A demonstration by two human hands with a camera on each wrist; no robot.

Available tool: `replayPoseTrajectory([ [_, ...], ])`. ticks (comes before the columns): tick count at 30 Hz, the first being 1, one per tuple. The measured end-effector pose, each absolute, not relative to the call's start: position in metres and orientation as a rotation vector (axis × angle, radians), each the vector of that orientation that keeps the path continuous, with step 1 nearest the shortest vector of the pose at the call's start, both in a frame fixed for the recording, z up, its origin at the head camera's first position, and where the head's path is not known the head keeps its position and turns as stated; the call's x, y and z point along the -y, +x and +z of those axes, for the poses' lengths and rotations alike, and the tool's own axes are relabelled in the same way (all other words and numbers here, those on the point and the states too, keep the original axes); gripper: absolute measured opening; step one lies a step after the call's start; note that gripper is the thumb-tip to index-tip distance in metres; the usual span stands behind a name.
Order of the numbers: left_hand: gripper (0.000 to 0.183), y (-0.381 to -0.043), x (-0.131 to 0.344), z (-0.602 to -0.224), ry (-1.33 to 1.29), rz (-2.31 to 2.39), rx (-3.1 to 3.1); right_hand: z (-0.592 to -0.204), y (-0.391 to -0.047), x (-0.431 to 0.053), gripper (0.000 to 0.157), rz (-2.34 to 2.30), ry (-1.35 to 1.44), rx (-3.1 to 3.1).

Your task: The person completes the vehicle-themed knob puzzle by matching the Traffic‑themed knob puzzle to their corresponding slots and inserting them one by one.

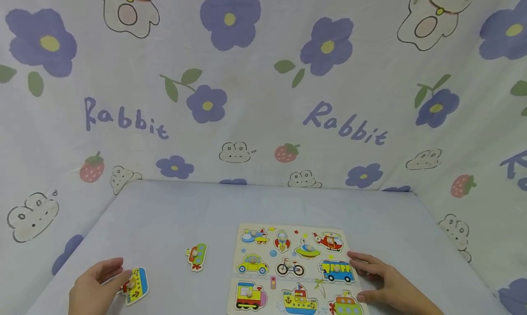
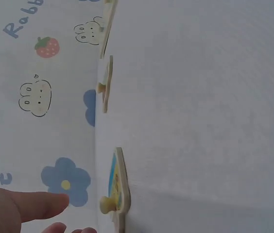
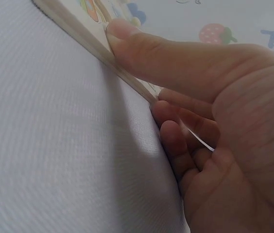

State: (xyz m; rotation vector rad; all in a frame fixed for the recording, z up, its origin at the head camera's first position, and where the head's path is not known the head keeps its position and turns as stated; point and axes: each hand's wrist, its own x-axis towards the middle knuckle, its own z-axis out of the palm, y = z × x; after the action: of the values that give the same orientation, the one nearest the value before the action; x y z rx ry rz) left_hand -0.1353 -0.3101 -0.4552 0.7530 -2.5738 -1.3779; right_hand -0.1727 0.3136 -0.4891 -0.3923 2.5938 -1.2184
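Observation:
A wooden ship puzzle piece (image 1: 139,286), yellow, blue and red with a round knob, lies on the table at the left. My left hand (image 1: 99,283) is over its left side; the left wrist view shows a gap between the nearest fingertip and the knob (image 2: 107,204). To the right lies a green and orange submarine piece (image 1: 197,256). The wooden puzzle board (image 1: 267,242) lies at the centre right, showing several vehicle pictures. At its right edge is my right hand (image 1: 380,280), its thumb (image 3: 151,53) resting on the rim and its other fingers beside the edge.
Knobbed pieces such as a yellow car (image 1: 252,264) and a red helicopter (image 1: 328,242) sit in the board. The pale table (image 1: 173,214) meets a patterned cloth wall (image 1: 255,123) at the back and sides.

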Motion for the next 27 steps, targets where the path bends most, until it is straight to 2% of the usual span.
replayPoseTrajectory([
  [8,0.066,-0.140,0.321,-0.467,0.740,-1.473,2.695,-0.488,-0.172,-0.315,0.069,-1.234,-0.428,-2.578],
  [27,0.055,-0.141,0.316,-0.467,0.682,-1.441,2.702,-0.489,-0.171,-0.319,0.071,-1.249,-0.447,-2.564],
])
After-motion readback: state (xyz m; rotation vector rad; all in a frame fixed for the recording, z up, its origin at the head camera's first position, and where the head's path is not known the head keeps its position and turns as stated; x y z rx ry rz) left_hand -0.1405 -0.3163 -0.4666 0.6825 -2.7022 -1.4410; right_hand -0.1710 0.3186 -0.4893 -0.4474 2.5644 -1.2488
